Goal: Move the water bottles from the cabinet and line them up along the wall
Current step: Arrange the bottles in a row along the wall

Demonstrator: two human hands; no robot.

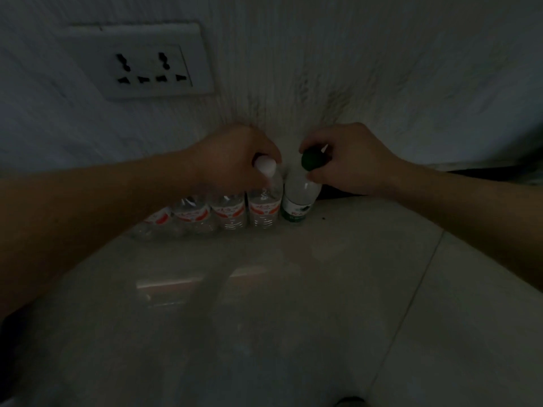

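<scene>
- Left hand (232, 154) curled round neck of white-capped bottle (264, 204).
- Right hand (346, 163) pinches cap of green-capped bottle (298, 198), touching at 3 o'clock.
- I count five in the row (205, 212) along wall (293, 54); cabinet unseen, remainder unknown.

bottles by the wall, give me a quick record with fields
setting: dim; tiled floor, wall, socket upper left
row: upright against the wall; red-label bottles, at least four, then green-label bottle at the right end
left hand: grips white cap of the rightmost red-label one
right hand: grips green cap of the green-label bottle
</scene>
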